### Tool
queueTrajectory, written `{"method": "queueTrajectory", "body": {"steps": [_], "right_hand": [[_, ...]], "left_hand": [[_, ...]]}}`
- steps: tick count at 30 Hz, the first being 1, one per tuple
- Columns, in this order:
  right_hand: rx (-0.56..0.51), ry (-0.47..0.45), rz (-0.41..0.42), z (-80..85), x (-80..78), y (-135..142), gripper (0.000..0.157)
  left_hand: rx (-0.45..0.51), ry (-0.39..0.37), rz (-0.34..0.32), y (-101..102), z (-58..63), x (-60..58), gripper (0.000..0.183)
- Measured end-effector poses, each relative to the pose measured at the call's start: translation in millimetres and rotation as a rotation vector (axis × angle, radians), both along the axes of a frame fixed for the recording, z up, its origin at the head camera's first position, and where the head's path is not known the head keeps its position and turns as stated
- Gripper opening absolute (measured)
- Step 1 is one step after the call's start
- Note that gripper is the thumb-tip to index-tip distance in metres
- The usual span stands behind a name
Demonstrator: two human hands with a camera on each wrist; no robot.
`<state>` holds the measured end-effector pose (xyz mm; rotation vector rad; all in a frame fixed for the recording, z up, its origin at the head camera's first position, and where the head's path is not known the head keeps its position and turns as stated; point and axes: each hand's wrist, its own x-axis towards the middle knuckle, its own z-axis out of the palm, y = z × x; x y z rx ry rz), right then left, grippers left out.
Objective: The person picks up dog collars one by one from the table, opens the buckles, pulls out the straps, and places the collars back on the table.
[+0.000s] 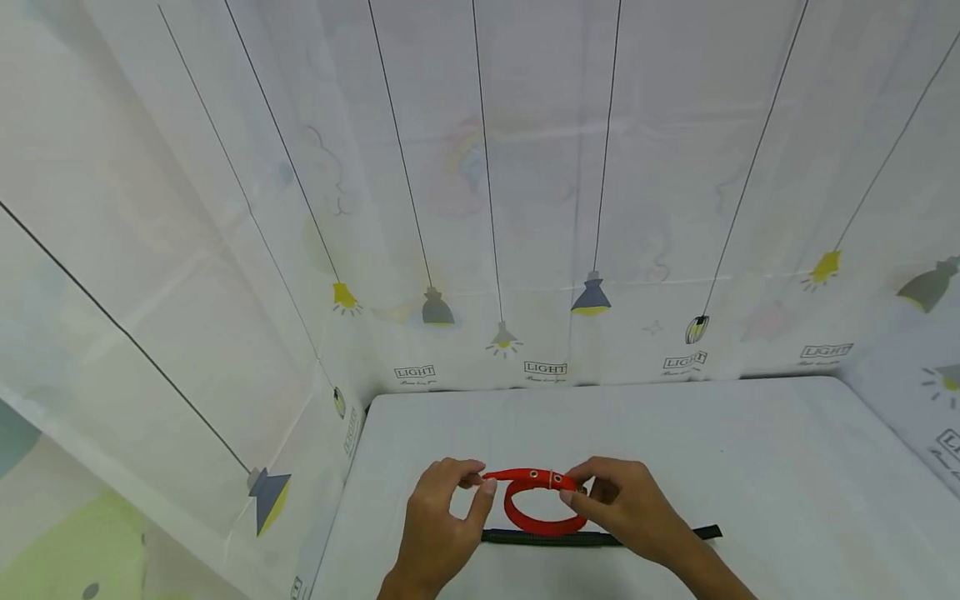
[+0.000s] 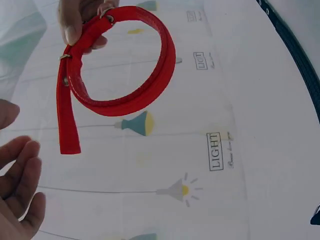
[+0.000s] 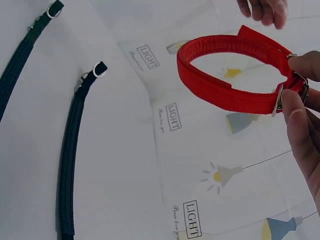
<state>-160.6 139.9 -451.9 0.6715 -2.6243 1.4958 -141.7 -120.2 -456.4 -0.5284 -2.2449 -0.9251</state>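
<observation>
A red collar (image 1: 546, 527) is fastened into a loop and held up off the white table. My right hand (image 1: 630, 504) pinches it at the metal buckle (image 3: 278, 101), between thumb and fingers. The strap's loose end (image 2: 69, 137) sticks out past a narrow metal keeper, and metal eyelets show along it. Close to that end is my left hand (image 1: 442, 508), fingers loosely bent; the left wrist view shows a gap between the fingertips and the strap. Part of the buckle is hidden by the right fingers.
Two dark green collars (image 3: 67, 165) with metal rings lie stretched out on the white table (image 1: 750, 450), below the hands. Behind the table and along its sides hangs a pale curtain (image 1: 525, 208) printed with lamps.
</observation>
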Motion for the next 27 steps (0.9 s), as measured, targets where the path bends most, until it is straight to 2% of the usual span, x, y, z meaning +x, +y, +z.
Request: {"method": "queueTrajectory", "body": {"steps": [4,9,12,15,17,19,27], "right_hand": [[-0.008,0.043,0.092,-1.4,2.7,2.5,0.010],[-0.041,0.065,0.192,-5.9,3.7,3.8,0.013],[-0.050,0.063,0.228,-7.1,3.7,3.8,0.016],[-0.043,0.062,0.240,-6.7,4.4,3.0,0.015],[-0.042,0.060,0.245,-6.0,5.3,2.7,0.014],[-0.046,0.058,0.250,-5.3,6.7,2.7,0.013],[-0.099,0.097,0.281,-6.7,13.5,1.0,0.012]], "left_hand": [[-0.069,-0.040,-0.102,1.4,5.2,-4.9,0.026],[-0.131,-0.119,-0.300,8.7,5.1,-12.3,0.033],[-0.105,-0.226,-0.425,11.8,3.5,-15.4,0.035],[-0.055,-0.329,-0.517,13.0,1.3,-16.9,0.035],[-0.012,-0.380,-0.554,13.5,-0.4,-17.7,0.035],[0.015,-0.397,-0.574,14.4,-1.4,-18.6,0.032],[0.077,-0.420,-0.635,19.1,-7.0,-21.8,0.025]]}}
